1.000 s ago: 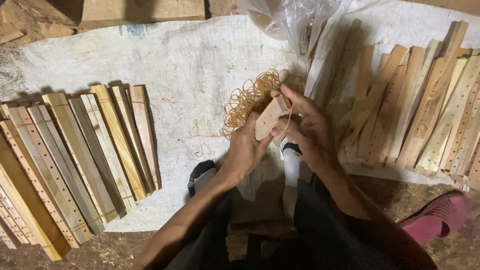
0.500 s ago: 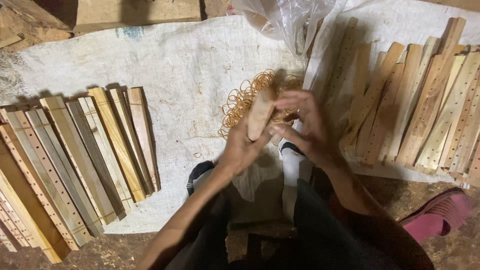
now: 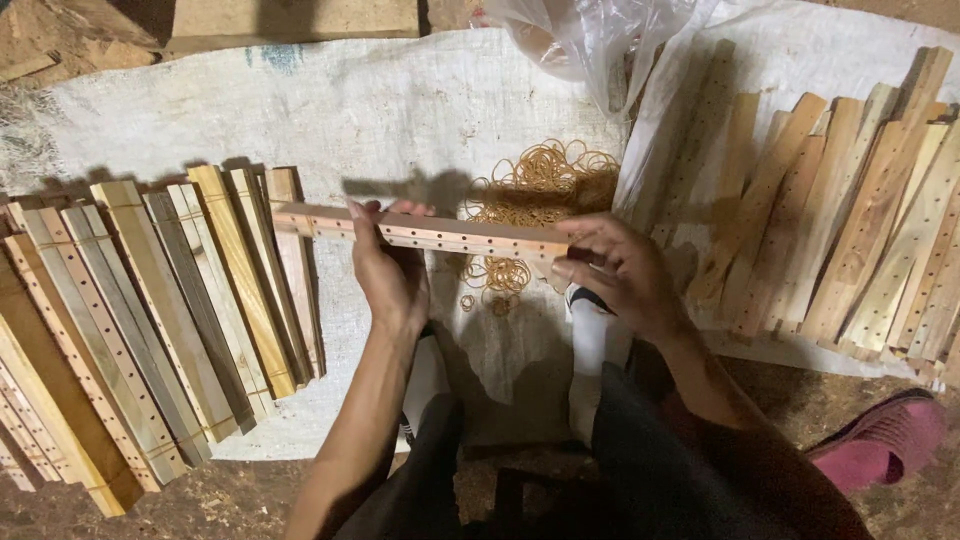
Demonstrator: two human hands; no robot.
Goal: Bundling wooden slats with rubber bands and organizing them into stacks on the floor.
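Slat: a long wooden slat (image 3: 420,232) with rows of small holes is held level across the middle of the frame, its left end over the row of bundles.
Left hand: the left hand (image 3: 388,270) is placed at centre left; its fingers are curled over the slat near the slat's middle, closed on it.
Right hand: the right hand (image 3: 620,272) is seen right of centre; the slat's right end is pinched between thumb and fingertips, the other fingers loosely bent.
Rubber bands: a heap of tan rubber bands (image 3: 545,180) is spread on the sack just above and behind the slat; a few loose ones lie below it.
Bundles: bound slat bundles (image 3: 150,310) are laid side by side at the left of the frame.
Loose slats: unbound drilled slats (image 3: 850,210) are piled at the right.
Sack: a white woven sack (image 3: 350,110) is spread under everything.
Bag: a clear plastic bag (image 3: 590,35) is seen at the top centre.
Shoe: a pink shoe (image 3: 880,440) is seen at the lower right.
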